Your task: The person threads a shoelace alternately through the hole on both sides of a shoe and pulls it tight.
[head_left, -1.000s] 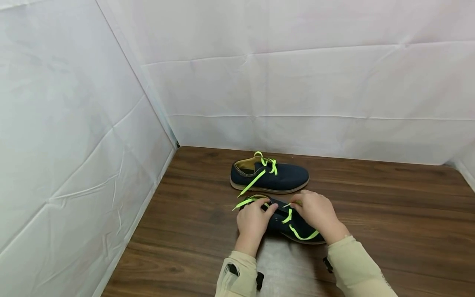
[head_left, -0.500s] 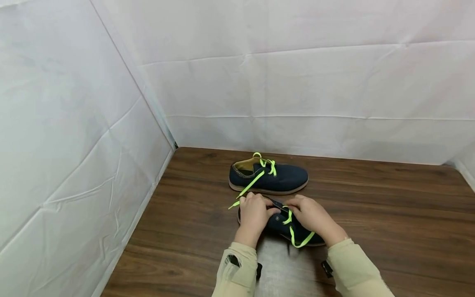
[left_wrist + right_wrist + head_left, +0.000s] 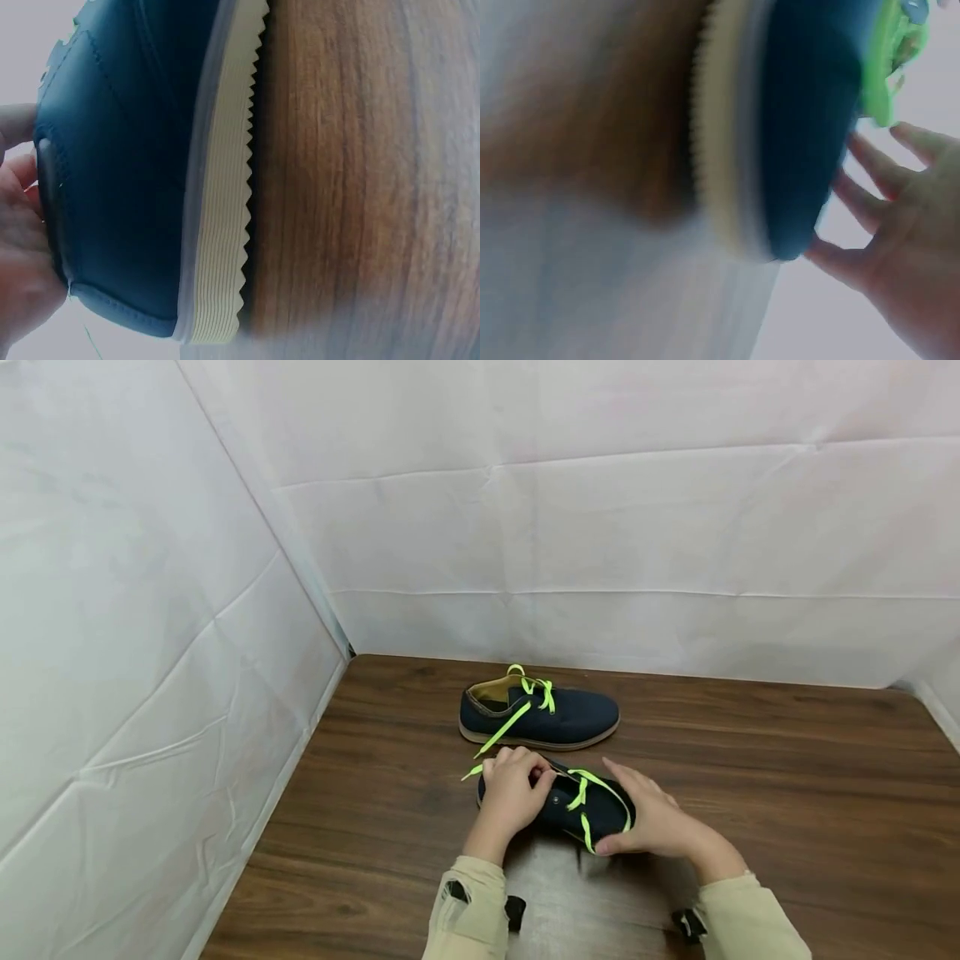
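A navy shoe (image 3: 555,815) with a beige sole and neon yellow-green lace (image 3: 582,793) lies side-on on the brown wooden table, toe to the right. My left hand (image 3: 512,793) holds it at the opening, fingers curled over the collar and thumb along the near edge. In the left wrist view, the heel end of the shoe (image 3: 127,165) fills the middle, with my fingers at its collar. My right hand (image 3: 660,820) is spread around the toe end, thumb toward me and fingers on the far side. The lace loops over the toe. In the right wrist view my fingers (image 3: 877,165) extend straight beside the toe.
Behind it stands the matching navy shoe (image 3: 581,717), its yellow-green lace (image 3: 504,729) hanging loose toward the left. White cloth walls (image 3: 615,535) bound the table (image 3: 787,760) at the back and left. A shiny grey patch (image 3: 551,881) shows between the forearms.
My right hand has let go of the lace near the eyelets, moved right and opened out at the toe. The lace now arches over the toe. My left hand has stayed at the opening.
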The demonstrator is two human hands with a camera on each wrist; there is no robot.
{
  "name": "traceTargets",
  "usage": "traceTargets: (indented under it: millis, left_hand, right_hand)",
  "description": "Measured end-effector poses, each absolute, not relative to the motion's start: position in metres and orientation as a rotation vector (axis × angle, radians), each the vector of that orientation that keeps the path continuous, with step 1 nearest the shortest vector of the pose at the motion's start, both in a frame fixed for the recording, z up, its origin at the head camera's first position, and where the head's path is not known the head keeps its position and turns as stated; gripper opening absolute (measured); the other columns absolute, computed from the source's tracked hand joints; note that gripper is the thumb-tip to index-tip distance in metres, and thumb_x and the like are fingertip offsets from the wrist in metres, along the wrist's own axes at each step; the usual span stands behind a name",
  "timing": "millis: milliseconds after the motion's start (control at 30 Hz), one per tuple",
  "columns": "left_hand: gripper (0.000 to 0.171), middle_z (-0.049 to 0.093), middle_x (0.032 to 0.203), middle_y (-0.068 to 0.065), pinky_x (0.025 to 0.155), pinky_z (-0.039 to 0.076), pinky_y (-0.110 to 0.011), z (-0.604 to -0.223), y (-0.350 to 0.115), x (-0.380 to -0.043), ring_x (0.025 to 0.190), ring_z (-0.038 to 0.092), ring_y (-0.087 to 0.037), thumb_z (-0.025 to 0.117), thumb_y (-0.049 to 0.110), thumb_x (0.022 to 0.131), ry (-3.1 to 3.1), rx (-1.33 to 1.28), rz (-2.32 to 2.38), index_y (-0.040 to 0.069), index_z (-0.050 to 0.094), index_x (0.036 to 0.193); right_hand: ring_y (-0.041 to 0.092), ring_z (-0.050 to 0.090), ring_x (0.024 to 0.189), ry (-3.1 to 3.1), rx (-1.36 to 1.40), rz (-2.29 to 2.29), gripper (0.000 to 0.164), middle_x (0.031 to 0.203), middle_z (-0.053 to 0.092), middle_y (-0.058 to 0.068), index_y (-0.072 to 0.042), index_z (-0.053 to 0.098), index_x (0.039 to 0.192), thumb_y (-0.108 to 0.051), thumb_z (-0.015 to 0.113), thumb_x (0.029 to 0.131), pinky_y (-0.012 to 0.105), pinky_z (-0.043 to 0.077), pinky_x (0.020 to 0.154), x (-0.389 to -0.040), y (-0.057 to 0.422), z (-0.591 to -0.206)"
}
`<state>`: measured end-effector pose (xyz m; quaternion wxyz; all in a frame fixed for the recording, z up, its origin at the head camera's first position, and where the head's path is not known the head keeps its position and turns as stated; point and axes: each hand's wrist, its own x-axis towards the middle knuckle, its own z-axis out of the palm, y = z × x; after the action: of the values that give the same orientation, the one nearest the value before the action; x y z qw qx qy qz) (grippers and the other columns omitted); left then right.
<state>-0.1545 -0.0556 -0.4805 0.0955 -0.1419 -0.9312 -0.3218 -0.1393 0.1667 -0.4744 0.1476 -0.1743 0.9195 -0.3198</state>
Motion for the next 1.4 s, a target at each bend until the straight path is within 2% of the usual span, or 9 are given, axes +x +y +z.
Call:
traceTargets:
  millis: [133, 300, 367, 533, 767, 1033, 1167, 1267, 1400]
  left_hand:
    - [0.011, 0.049, 0.083, 0.005, 0.077, 0.023, -0.036, -0.479, -0.067, -0.155, 0.083, 0.040, -0.015, 0.056, 0.021, 0.093, -2.654, -0.451, -1.265, 0.014, 0.060, 0.085]
    - [0.012, 0.053, 0.087, -0.002, 0.082, 0.025, -0.039, -0.477, -0.079, -0.152, 0.087, 0.042, -0.019, 0.051, 0.017, 0.096, -2.470, -0.396, -1.572, 0.008, 0.056, 0.090]
    - [0.012, 0.056, 0.087, -0.006, 0.082, 0.031, -0.037, -0.476, -0.083, -0.152, 0.086, 0.047, -0.023, 0.050, 0.015, 0.096, -2.396, -0.338, -1.641, 0.006, 0.055, 0.090]
    - [0.009, 0.064, 0.085, -0.012, 0.074, 0.040, -0.029, -0.476, -0.096, -0.153, 0.082, 0.056, -0.026, 0.048, 0.010, 0.096, -2.236, -0.131, -1.771, 0.003, 0.052, 0.092]
    - [0.012, 0.063, 0.081, -0.024, 0.079, 0.043, -0.028, -0.474, -0.118, -0.157, 0.080, 0.056, -0.022, 0.043, 0.005, 0.097, -1.967, 0.091, -1.965, -0.006, 0.046, 0.093]
    - [0.009, 0.065, 0.073, -0.012, 0.074, 0.042, -0.027, -0.468, -0.138, -0.159, 0.070, 0.056, -0.014, 0.041, 0.003, 0.098, -1.719, 0.222, -2.071, 0.003, 0.044, 0.089]
    - [0.008, 0.062, 0.082, -0.006, 0.074, 0.039, -0.025, -0.465, -0.142, -0.157, 0.074, 0.055, -0.012, 0.042, 0.004, 0.098, -1.709, 0.310, -2.088, 0.004, 0.045, 0.091]
    - [0.007, 0.059, 0.093, -0.006, 0.066, 0.039, -0.021, -0.462, -0.141, -0.154, 0.073, 0.057, -0.009, 0.041, 0.008, 0.099, -1.637, 0.318, -2.139, 0.006, 0.044, 0.093]
    - [0.010, 0.063, 0.096, -0.006, 0.052, 0.039, -0.018, -0.459, -0.135, -0.152, 0.061, 0.057, -0.009, 0.040, 0.014, 0.100, -1.391, 0.109, -2.361, 0.009, 0.044, 0.093]
  right_hand:
    - [0.047, 0.024, 0.128, 2.688, -0.491, -0.843, 0.115, 0.145, 0.026, 0.021, -0.004, 0.024, 0.145, -0.046, 0.085, 0.056, 0.070, 0.021, 0.091, -0.133, 0.167, -0.488]
    - [0.044, 0.028, 0.128, 2.775, -0.471, -0.829, 0.099, 0.144, 0.031, 0.019, -0.004, 0.030, 0.143, -0.037, 0.082, 0.065, 0.068, 0.025, 0.089, -0.132, 0.162, -0.498]
    - [0.043, 0.029, 0.127, 2.798, -0.471, -0.815, 0.095, 0.143, 0.032, 0.019, -0.004, 0.031, 0.142, -0.037, 0.080, 0.069, 0.067, 0.027, 0.089, -0.132, 0.160, -0.500]
    - [0.043, 0.029, 0.127, 2.804, -0.452, -0.820, 0.093, 0.142, 0.033, 0.019, -0.004, 0.031, 0.142, -0.039, 0.079, 0.070, 0.067, 0.026, 0.088, -0.132, 0.157, -0.498]
    - [0.042, 0.028, 0.128, 2.787, -0.422, -0.812, 0.091, 0.143, 0.032, 0.018, -0.007, 0.031, 0.142, -0.037, 0.079, 0.071, 0.068, 0.025, 0.089, -0.134, 0.157, -0.496]
    - [0.043, 0.027, 0.129, 2.765, -0.412, -0.811, 0.092, 0.144, 0.031, 0.018, -0.008, 0.030, 0.143, -0.039, 0.078, 0.072, 0.069, 0.023, 0.089, -0.137, 0.158, -0.497]
    - [0.043, 0.026, 0.129, 2.747, -0.399, -0.807, 0.092, 0.145, 0.029, 0.018, -0.008, 0.029, 0.144, -0.039, 0.077, 0.072, 0.069, 0.022, 0.090, -0.138, 0.157, -0.497]
    - [0.043, 0.026, 0.129, 2.742, -0.398, -0.802, 0.092, 0.145, 0.029, 0.018, -0.009, 0.029, 0.144, -0.040, 0.077, 0.072, 0.069, 0.022, 0.090, -0.139, 0.157, -0.498]
    - [0.043, 0.026, 0.129, 2.740, -0.401, -0.807, 0.093, 0.145, 0.029, 0.018, -0.009, 0.029, 0.144, -0.041, 0.077, 0.072, 0.069, 0.023, 0.090, -0.141, 0.156, -0.498]
